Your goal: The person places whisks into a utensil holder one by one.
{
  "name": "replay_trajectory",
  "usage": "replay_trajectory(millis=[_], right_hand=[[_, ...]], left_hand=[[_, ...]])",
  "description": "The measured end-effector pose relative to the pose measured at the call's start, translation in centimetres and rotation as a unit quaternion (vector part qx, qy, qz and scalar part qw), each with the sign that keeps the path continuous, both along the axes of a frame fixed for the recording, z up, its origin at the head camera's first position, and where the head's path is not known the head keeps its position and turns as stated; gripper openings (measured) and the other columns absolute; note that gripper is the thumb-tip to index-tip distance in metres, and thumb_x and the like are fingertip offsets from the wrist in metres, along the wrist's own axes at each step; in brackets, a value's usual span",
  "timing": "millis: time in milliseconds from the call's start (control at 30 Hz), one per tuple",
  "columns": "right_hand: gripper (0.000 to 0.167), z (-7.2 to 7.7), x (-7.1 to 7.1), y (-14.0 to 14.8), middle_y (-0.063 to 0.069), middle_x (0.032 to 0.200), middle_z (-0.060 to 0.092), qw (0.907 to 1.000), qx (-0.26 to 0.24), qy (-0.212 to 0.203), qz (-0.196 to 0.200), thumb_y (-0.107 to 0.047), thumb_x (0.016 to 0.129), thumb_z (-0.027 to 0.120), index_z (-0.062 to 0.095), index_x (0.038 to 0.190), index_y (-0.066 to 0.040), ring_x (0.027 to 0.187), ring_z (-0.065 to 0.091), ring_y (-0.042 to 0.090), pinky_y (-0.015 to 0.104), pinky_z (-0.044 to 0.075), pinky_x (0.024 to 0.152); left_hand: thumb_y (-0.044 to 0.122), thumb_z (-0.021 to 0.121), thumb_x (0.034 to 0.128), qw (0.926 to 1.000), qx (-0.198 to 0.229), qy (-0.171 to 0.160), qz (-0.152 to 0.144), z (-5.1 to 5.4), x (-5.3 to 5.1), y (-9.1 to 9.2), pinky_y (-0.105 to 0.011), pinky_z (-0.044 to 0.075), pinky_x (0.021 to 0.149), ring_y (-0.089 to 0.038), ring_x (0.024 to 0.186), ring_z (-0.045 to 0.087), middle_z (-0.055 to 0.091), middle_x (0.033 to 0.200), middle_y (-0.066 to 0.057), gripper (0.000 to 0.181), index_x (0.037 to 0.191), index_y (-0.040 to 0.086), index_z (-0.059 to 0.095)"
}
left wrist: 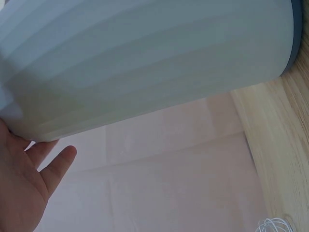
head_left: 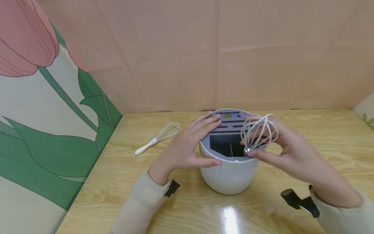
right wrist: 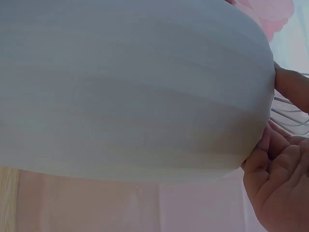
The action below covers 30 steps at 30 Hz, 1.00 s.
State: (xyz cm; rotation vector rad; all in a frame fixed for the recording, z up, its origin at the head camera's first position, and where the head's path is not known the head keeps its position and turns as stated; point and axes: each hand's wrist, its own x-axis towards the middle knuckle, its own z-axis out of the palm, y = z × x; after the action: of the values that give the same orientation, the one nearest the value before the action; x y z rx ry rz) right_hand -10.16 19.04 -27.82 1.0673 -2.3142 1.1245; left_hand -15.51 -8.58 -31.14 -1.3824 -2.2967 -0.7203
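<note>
A white knife and utensil holder (head_left: 226,177) with a grey slotted top stands upright on the table. My left hand (head_left: 187,141) rests on its left rim, fingers stretched over the top and thumb along the front edge. In my right hand (head_left: 287,151) a whisk (head_left: 260,131) is pinched near its metal collar, its pale wire loops pointing up. The collar sits at the right side of the divided front opening; the whisk's handle is hidden below. In the right wrist view the holder's ribbed wall (right wrist: 135,96) covers most of the whisk.
A second whisk (head_left: 157,138) with a white handle lies on the wooden table (head_left: 111,182), left of the holder. A pinkish sheet (head_left: 175,58) hangs behind the table, and a tulip-patterned panel (head_left: 58,136) stands along the left.
</note>
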Motion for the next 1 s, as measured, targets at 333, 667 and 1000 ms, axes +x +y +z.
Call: replay_trajectory(millis=[333,667,1000], right_hand=[[0.111,-0.3,0.2,0.1,0.001,0.111,0.065,0.9949,-0.086,-0.039,0.038,0.025,0.064,0.078,0.020,0.155,0.001,0.100,0.066,0.006,0.011,0.051,0.093],[0.077,-1.4,-0.2,1.5,0.007,0.144,0.055,0.9943,-0.097,0.021,0.040,-0.025,0.081,0.081,0.047,0.138,0.014,0.126,0.055,0.010,0.012,0.045,0.104],[0.097,-1.9,-2.0,2.8,0.005,0.159,0.039,0.9970,0.051,0.052,0.026,-0.043,0.071,0.085,0.043,0.148,0.000,0.153,0.024,0.017,0.018,0.016,0.122]], left_hand=[[0.049,0.083,0.0707,1.0000,0.001,0.003,0.000,-0.1,0.0,0.0,-0.037,0.025,0.125,-0.022,0.153,0.023,0.039,0.159,-0.008,0.097,0.149,0.007,0.043],[0.050,0.082,0.0716,1.0000,-0.001,0.009,0.002,-0.1,-0.1,0.0,-0.036,0.024,0.125,-0.020,0.154,0.022,0.039,0.159,-0.007,0.097,0.149,0.007,0.043],[0.049,0.082,0.0711,1.0000,0.001,-0.001,0.005,-0.2,0.0,0.0,-0.038,0.025,0.125,-0.020,0.154,0.022,0.038,0.159,-0.007,0.097,0.150,0.008,0.042]])
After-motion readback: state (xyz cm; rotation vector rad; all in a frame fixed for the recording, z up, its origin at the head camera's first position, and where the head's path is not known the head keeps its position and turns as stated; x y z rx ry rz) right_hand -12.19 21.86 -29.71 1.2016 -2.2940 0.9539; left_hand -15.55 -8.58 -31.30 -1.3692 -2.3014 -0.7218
